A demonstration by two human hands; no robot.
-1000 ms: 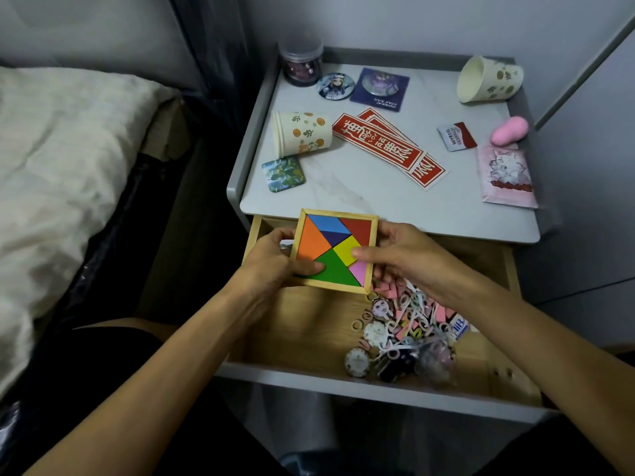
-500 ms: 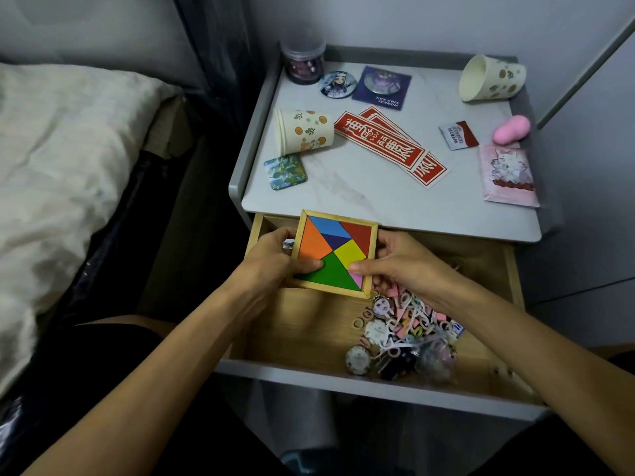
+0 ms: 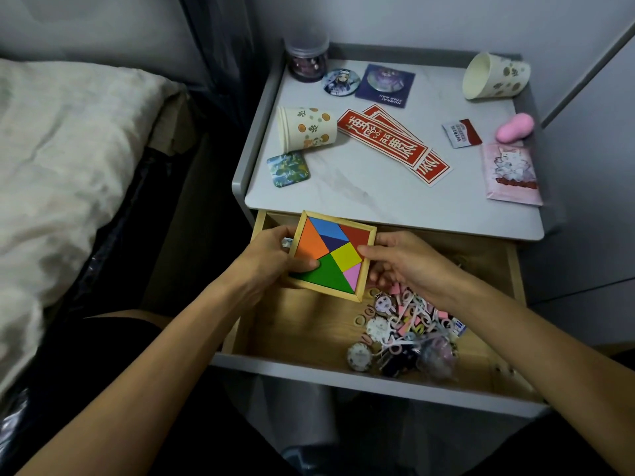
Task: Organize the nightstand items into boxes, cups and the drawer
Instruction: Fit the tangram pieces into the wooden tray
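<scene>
Little looks done: the left hand (image 3: 271, 261) and right hand (image 3: 403, 264) clamp their fingers (image 3: 307, 264) on the tangram tray (image 3: 331, 257) over the open drawer (image 3: 309, 326), while tipped cups (image 3: 307, 128), badges (image 3: 341, 82) and red stickers (image 3: 383, 142) lie unsorted on the bench (image 3: 360, 201).

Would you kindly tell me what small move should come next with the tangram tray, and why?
Probably lower the tangram tray onto the bare wood at the left of the open drawer: the left hand and right hand grip the tray's edges above it, and the trinket pile fills the right side.
</scene>
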